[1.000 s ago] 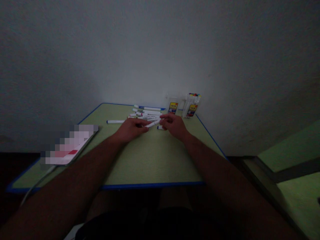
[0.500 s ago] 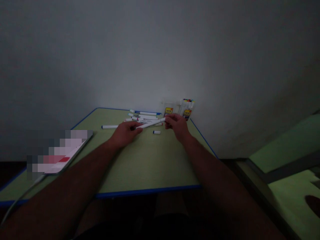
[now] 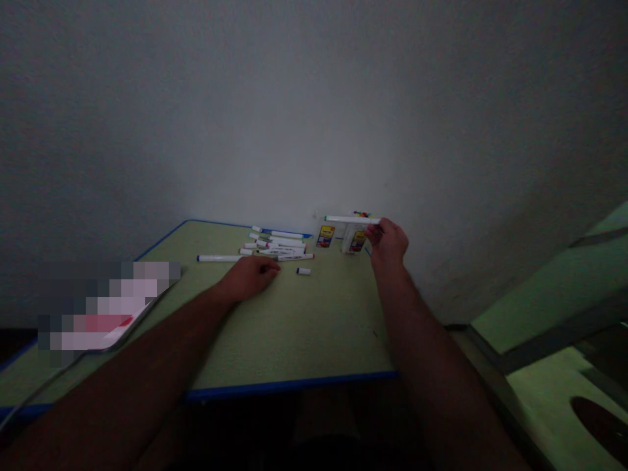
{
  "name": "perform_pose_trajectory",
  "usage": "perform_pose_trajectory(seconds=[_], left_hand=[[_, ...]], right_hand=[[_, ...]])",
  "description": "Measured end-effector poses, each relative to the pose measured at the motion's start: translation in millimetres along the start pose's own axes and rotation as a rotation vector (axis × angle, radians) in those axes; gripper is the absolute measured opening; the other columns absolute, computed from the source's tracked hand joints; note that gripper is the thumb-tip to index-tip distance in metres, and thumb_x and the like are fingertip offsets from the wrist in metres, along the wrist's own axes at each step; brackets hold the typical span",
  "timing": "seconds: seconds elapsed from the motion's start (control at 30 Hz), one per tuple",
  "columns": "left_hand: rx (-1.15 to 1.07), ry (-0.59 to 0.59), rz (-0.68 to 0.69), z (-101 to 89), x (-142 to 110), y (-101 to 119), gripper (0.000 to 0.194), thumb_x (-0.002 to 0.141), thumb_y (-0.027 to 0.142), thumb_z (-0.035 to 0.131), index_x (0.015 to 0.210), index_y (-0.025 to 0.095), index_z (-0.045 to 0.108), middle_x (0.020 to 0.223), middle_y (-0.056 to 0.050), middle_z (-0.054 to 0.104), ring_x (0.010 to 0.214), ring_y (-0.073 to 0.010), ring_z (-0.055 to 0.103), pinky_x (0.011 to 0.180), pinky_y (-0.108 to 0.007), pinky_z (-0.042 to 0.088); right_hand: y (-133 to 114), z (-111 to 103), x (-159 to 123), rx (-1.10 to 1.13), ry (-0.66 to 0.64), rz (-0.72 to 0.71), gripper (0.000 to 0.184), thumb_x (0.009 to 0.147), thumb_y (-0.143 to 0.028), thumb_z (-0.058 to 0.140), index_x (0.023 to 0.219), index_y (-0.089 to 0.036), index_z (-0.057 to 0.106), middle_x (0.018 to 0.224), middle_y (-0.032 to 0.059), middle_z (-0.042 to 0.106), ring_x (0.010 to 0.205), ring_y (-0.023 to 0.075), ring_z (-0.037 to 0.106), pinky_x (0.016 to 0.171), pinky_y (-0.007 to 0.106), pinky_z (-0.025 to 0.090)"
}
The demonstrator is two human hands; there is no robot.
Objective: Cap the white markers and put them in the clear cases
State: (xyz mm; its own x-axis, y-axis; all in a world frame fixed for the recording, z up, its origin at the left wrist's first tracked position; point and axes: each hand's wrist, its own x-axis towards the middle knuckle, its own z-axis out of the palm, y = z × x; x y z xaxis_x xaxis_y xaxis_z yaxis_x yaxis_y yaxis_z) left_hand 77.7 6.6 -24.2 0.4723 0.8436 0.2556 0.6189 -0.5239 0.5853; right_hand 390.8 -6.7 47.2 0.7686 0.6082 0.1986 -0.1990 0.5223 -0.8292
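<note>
My right hand (image 3: pixel 390 245) is raised at the far right of the table, pinching one end of a white marker (image 3: pixel 349 220). The marker lies nearly level, its green-tipped end pointing left, in front of the tops of two clear plastic cases. The left case (image 3: pixel 325 235) has a yellow label; the right case (image 3: pixel 356 241) has colourful marker ends at its top. My left hand (image 3: pixel 249 278) rests on the table, fingers loosely bent and slightly apart, with no marker visible in them. A blue-ended marker (image 3: pixel 216 259) lies beside it, partly hidden. To its right is a loose dark-ended cap (image 3: pixel 303 271).
Several white markers and caps (image 3: pixel 282 243) lie in a loose group near the back of the green table (image 3: pixel 294 333). A blurred-out device (image 3: pixel 118 317) with a cable sits at the left. A grey wall (image 3: pixel 314 118) stands behind the table's blue edge.
My left hand has let go of the white marker. My right hand has carried it right and up to the cases. The view has shifted slightly, and the loose cap stays on the table.
</note>
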Motion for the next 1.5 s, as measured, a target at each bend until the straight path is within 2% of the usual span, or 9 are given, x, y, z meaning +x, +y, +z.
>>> perform_pose_trajectory(seconds=[0.13, 0.47, 0.77, 1.27, 1.5], left_hand=[[0.038, -0.044, 0.019, 0.9, -0.1, -1.3, 0.033, 0.085, 0.037, 0.054, 0.098, 0.019, 0.078, 0.094, -0.009, 0.079, 0.085, -0.0232, 0.071, 0.078, -0.033, 0.050], [0.036, -0.061, -0.005, 0.8, 0.1, 1.3, 0.032, 0.083, 0.036, 0.056, 0.098, 0.019, 0.078, 0.094, -0.009, 0.079, 0.086, -0.0246, 0.071, 0.078, -0.034, 0.050], [0.017, -0.043, 0.005, 1.2, -0.9, 1.3, 0.031, 0.083, 0.038, 0.057, 0.096, 0.020, 0.079, 0.089, -0.007, 0.079, 0.083, -0.0245, 0.071, 0.076, -0.034, 0.051], [-0.013, -0.036, -0.011, 2.8, 0.4, 0.5, 0.027, 0.082, 0.036, 0.059, 0.093, 0.020, 0.078, 0.086, -0.007, 0.078, 0.080, -0.0227, 0.070, 0.074, -0.033, 0.049], [0.009, -0.043, -0.001, 3.1, 1.0, -0.3, 0.029, 0.083, 0.037, 0.058, 0.095, 0.019, 0.078, 0.089, -0.008, 0.078, 0.082, -0.0234, 0.070, 0.076, -0.034, 0.049]], right_hand=[[-12.9, -8.5, 22.8, -0.008, 0.129, -0.065, 0.008, 0.081, -0.010, 0.058, 0.082, -0.018, 0.056, 0.066, -0.0042, 0.061, 0.056, 0.0073, 0.063, 0.053, 0.016, 0.058], [-39.5, -15.6, 61.3, -0.148, 0.207, -0.222, 0.009, 0.077, -0.008, 0.055, 0.076, -0.018, 0.056, 0.065, -0.0035, 0.057, 0.055, 0.0087, 0.058, 0.050, 0.018, 0.057], [-44.8, -10.8, 75.1, -0.240, 0.159, -0.252, 0.011, 0.078, -0.007, 0.057, 0.078, -0.017, 0.056, 0.065, -0.0038, 0.057, 0.055, 0.0088, 0.058, 0.049, 0.018, 0.057], [-52.5, 24.0, 91.2, -0.505, -0.007, -0.204, 0.017, 0.075, 0.001, 0.065, 0.068, -0.014, 0.060, 0.053, -0.0017, 0.057, 0.044, 0.0093, 0.057, 0.039, 0.019, 0.055], [-38.2, 37.1, 90.4, -0.684, -0.144, -0.170, 0.015, 0.073, 0.001, 0.065, 0.067, -0.012, 0.062, 0.048, -0.0019, 0.056, 0.038, 0.0120, 0.058, 0.037, 0.023, 0.055]])
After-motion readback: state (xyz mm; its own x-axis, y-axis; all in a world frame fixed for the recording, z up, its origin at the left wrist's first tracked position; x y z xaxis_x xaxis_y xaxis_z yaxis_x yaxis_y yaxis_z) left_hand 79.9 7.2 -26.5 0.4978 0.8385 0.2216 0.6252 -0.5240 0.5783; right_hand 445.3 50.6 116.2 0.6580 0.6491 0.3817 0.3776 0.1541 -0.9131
